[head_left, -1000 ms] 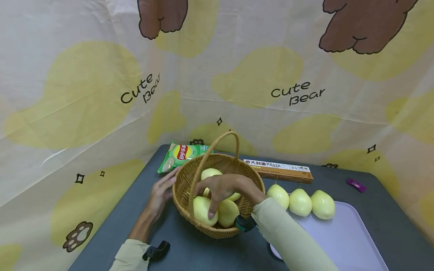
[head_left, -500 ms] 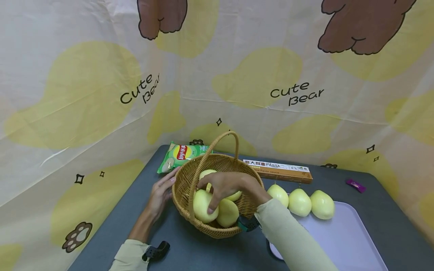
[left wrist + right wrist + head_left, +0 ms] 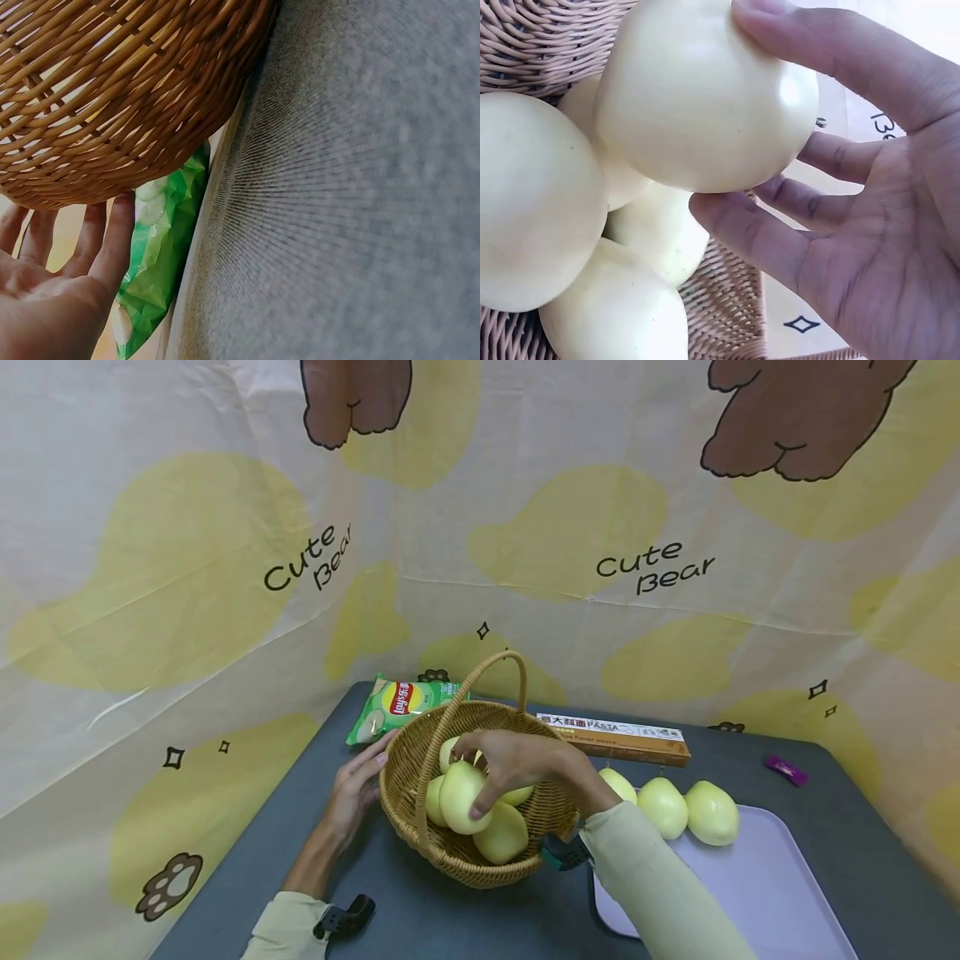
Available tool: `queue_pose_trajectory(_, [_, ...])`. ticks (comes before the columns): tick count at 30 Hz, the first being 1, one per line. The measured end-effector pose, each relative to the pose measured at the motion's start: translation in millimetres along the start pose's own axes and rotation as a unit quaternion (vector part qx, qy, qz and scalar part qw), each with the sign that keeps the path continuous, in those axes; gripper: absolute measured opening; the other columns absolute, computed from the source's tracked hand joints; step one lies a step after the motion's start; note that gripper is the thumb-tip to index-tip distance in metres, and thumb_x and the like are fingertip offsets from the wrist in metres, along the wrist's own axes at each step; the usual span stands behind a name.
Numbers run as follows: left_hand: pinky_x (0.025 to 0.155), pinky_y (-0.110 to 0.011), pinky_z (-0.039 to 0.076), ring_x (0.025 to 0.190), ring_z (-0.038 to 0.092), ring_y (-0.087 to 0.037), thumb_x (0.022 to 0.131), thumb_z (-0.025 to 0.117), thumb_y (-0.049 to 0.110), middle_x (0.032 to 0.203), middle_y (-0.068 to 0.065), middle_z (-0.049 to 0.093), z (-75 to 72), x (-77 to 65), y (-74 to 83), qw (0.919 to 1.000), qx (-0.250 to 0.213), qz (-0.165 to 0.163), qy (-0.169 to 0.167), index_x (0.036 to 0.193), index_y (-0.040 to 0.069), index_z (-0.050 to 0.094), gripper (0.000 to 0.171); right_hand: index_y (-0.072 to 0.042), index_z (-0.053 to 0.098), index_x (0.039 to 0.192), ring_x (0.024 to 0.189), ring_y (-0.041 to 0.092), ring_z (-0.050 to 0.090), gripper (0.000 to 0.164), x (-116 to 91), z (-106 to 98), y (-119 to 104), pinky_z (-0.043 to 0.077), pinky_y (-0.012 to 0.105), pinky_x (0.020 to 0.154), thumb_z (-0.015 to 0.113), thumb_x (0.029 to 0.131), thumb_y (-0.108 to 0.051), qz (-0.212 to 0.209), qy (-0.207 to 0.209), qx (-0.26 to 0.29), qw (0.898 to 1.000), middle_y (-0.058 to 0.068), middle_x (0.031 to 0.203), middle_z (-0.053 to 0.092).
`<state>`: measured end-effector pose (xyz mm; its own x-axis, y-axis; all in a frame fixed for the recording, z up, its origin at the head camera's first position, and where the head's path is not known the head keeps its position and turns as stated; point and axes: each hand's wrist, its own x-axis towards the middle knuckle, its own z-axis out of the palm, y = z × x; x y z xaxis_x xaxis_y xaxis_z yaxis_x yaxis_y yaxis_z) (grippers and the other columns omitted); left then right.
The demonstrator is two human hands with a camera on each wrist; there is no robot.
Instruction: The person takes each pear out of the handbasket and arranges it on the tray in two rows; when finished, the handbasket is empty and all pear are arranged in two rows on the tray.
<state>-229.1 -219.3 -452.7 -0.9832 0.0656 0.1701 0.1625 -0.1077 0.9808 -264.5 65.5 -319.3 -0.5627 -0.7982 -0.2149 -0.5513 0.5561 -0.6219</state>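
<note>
A wicker basket (image 3: 480, 877) with a tall arched handle stands on the table, several pale yellow-green pears (image 3: 501, 835) inside it. Over them my right hand (image 3: 517, 766) grips one pear (image 3: 461, 797) between thumb and fingers; the right wrist view shows this held pear (image 3: 705, 97) raised above the others. At the basket's left side, my left hand (image 3: 352, 797) touches the wall with its fingertips. In the left wrist view those fingers (image 3: 112, 240) are extended against the woven side (image 3: 127, 97).
Behind the basket lie a green chip bag (image 3: 405, 700) and a pasta box (image 3: 615, 739). To the right, several pears (image 3: 712, 812) line the far edge of a lilac tray (image 3: 780, 885). A small purple packet (image 3: 786, 770) lies at the far right of the table.
My right hand has lifted the gripped pear up from the others and slightly to the right, uncovering another pear beneath. My left hand stays at the basket's side.
</note>
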Motion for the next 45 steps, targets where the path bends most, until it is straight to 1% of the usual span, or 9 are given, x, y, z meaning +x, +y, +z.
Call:
queue_pose_trajectory(7, [0.100, -0.027, 0.055, 0.131, 0.060, -0.003, 0.112, 0.050, 0.027, 0.166, -0.014, 0.043, 0.0, 0.1, -1.3, 1.0000, -0.003, 0.000, -0.003, 0.161, 0.008, 0.046, 0.053, -0.009, 0.051, 0.150, 0.130, 0.027, 0.057, 0.085, -15, -4, 0, 0.050, 0.043, 0.107, 0.093, 0.079, -0.029, 0.011, 0.025, 0.034, 0.999, 0.006, 0.144, 0.058])
queue_pose_trajectory(13, [0.100, -0.028, 0.056, 0.131, 0.061, -0.004, 0.112, 0.050, 0.026, 0.166, -0.015, 0.043, -0.4, 0.8, -2.3, 1.0000, -0.006, 0.006, -0.002, 0.161, 0.007, 0.046, 0.052, -0.010, 0.050, 0.150, 0.138, 0.032, 0.054, 0.084, -28, -7, 3, 0.048, 0.050, 0.113, 0.092, 0.079, -0.029, -0.004, 0.051, 0.049, 0.998, 0.008, 0.147, 0.056])
queue_pose_trajectory(21, [0.100, -0.028, 0.056, 0.131, 0.061, -0.004, 0.112, 0.050, 0.026, 0.166, -0.015, 0.044, -0.6, -0.1, -2.2, 1.0000, -0.001, 0.006, -0.001, 0.161, 0.007, 0.046, 0.052, -0.009, 0.052, 0.147, 0.134, 0.029, 0.058, 0.081, -48, -7, 10, 0.053, 0.046, 0.106, 0.091, 0.079, -0.029, -0.021, 0.093, 0.063, 0.993, 0.007, 0.141, 0.060])
queue_pose_trajectory(25, [0.099, -0.028, 0.056, 0.130, 0.061, -0.004, 0.112, 0.050, 0.026, 0.166, -0.016, 0.043, -0.3, -0.4, -1.3, 1.0000, -0.002, 0.008, -0.001, 0.161, 0.007, 0.045, 0.052, -0.011, 0.050, 0.149, 0.132, 0.027, 0.057, 0.084, -60, -5, 15, 0.053, 0.049, 0.105, 0.089, 0.079, -0.034, -0.016, 0.119, 0.075, 0.990, 0.008, 0.143, 0.057])
queue_pose_trajectory(30, [0.098, -0.028, 0.057, 0.130, 0.062, -0.004, 0.112, 0.050, 0.026, 0.166, -0.016, 0.042, 0.2, -0.5, -0.3, 1.0000, -0.003, 0.009, -0.001, 0.161, 0.007, 0.045, 0.053, -0.013, 0.046, 0.152, 0.113, 0.025, 0.061, 0.086, -74, -1, 23, 0.055, 0.044, 0.093, 0.085, 0.079, -0.036, -0.010, 0.150, 0.104, 0.983, 0.011, 0.143, 0.053])
queue_pose_trajectory(33, [0.099, -0.028, 0.057, 0.130, 0.061, -0.004, 0.112, 0.050, 0.026, 0.167, -0.016, 0.042, 0.1, -0.6, -0.1, 1.0000, -0.003, 0.008, -0.002, 0.161, 0.007, 0.045, 0.053, -0.011, 0.045, 0.153, 0.110, 0.025, 0.062, 0.086, -83, 2, 28, 0.056, 0.042, 0.089, 0.083, 0.080, -0.035, -0.019, 0.172, 0.113, 0.978, 0.012, 0.144, 0.053])
queue_pose_trajectory(38, [0.100, -0.028, 0.056, 0.131, 0.061, -0.004, 0.112, 0.050, 0.027, 0.166, -0.015, 0.043, -0.3, -0.2, -0.3, 1.0000, -0.002, 0.004, 0.002, 0.161, 0.008, 0.045, 0.053, -0.011, 0.047, 0.154, 0.114, 0.030, 0.061, 0.082, -98, 7, 36, 0.058, 0.046, 0.088, 0.082, 0.083, -0.030, -0.039, 0.200, 0.134, 0.970, 0.012, 0.144, 0.055])
queue_pose_trajectory(41, [0.100, -0.028, 0.056, 0.131, 0.061, -0.004, 0.112, 0.050, 0.027, 0.166, -0.013, 0.044, -0.2, 0.0, -0.1, 1.0000, 0.000, 0.001, 0.004, 0.161, 0.009, 0.046, 0.053, -0.012, 0.047, 0.156, 0.122, 0.034, 0.059, 0.081, -107, 10, 40, 0.058, 0.047, 0.090, 0.083, 0.084, -0.028, -0.043, 0.218, 0.146, 0.964, 0.012, 0.148, 0.053])
queue_pose_trajectory(45, [0.099, -0.028, 0.056, 0.131, 0.061, -0.004, 0.112, 0.051, 0.028, 0.166, -0.013, 0.044, 0.4, 0.2, 0.1, 1.0000, 0.003, -0.002, 0.006, 0.161, 0.010, 0.046, 0.053, -0.011, 0.048, 0.157, 0.129, 0.039, 0.055, 0.082, -119, 15, 47, 0.059, 0.043, 0.094, 0.084, 0.085, -0.025, -0.040, 0.255, 0.154, 0.954, 0.013, 0.154, 0.051])
